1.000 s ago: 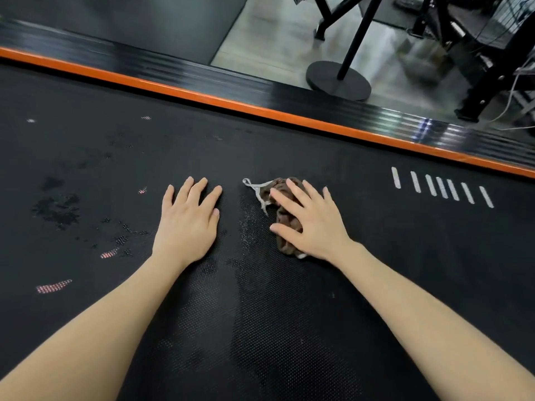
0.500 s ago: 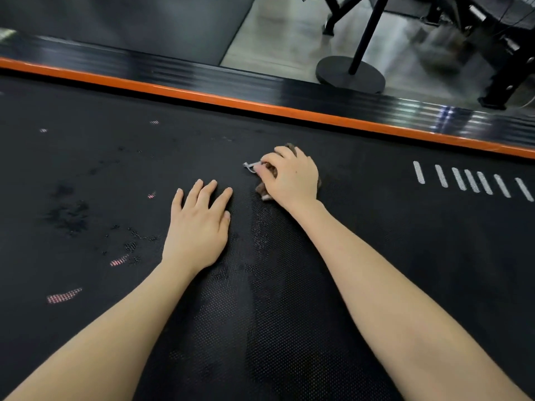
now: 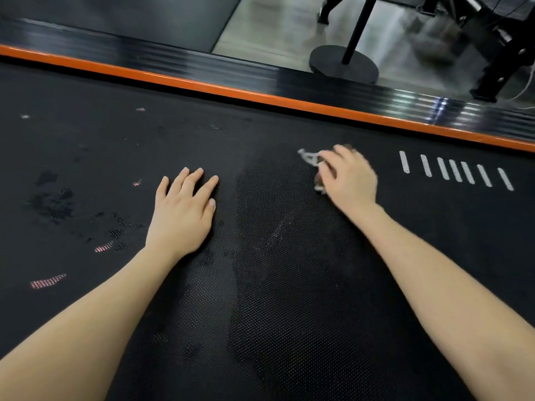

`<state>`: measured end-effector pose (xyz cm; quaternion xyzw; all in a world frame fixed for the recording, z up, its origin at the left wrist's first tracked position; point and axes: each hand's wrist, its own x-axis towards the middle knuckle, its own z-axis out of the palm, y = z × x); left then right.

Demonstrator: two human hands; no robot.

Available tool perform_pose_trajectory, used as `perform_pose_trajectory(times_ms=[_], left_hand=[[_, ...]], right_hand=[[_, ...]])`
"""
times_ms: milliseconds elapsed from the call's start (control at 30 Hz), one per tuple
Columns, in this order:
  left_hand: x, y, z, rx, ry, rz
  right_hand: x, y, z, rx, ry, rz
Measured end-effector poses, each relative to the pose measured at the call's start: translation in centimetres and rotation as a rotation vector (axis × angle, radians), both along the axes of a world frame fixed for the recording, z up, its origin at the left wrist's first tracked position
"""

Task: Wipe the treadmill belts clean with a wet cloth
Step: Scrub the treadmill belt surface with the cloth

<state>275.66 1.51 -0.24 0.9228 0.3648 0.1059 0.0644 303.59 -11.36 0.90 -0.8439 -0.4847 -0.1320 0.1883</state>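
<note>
Person leans over a black treadmill belt (image 3: 275, 285), both bare forearms reaching in from the near edge.

Markings: a row of seven short white bars (image 3: 454, 170), slanted, printed on the belt near its far edge at the right. Plain bars, not letters. A few small pink dashes (image 3: 47, 280) are scattered over the left part of the belt.

Left hand (image 3: 182, 215) lies palm down on the middle of the belt, fingers straight and slightly spread, holding nothing.

Right hand (image 3: 350, 178) is blurred. Its fingers are bent down over a brown cloth (image 3: 319, 180), gripping it against the belt. The cloth sits near the far edge, right of centre, just left of the white bars. It is mostly hidden under the hand, with a pale strip sticking out on its left.

Belt surface is dotted in texture. A darker damp band (image 3: 254, 212) runs between the two hands toward the near edge. Dark wet blotches (image 3: 52, 201) sit at the left.

Far edge: an orange strip (image 3: 260, 98), then a glossy black ribbed side rail (image 3: 231, 73).

Room beyond: grey shiny floor (image 3: 275, 30), a black mat (image 3: 130, 18) at the top left, a black pole (image 3: 359, 24) on a round base (image 3: 344, 63), a black machine frame (image 3: 498, 53) at the top right, and a white cable (image 3: 524, 91) beside it.
</note>
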Motion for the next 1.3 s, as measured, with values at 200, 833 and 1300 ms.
perform_pose_trajectory(times_ms=[200,833,1300], left_hand=[[0.3,0.5,0.9,-0.044,-0.02,0.015],[2.8,4.9,0.3,0.034,0.094,0.035],[2.3,5.3,0.1,0.004,0.07,0.012]], right_hand=[[2.3,0.7,-0.4,-0.05,0.082,-0.093],[5.1,7.0,-0.5,-0.019,0.174,-0.3],[-0.4,7.0,0.5,0.026,-0.048,0.223]])
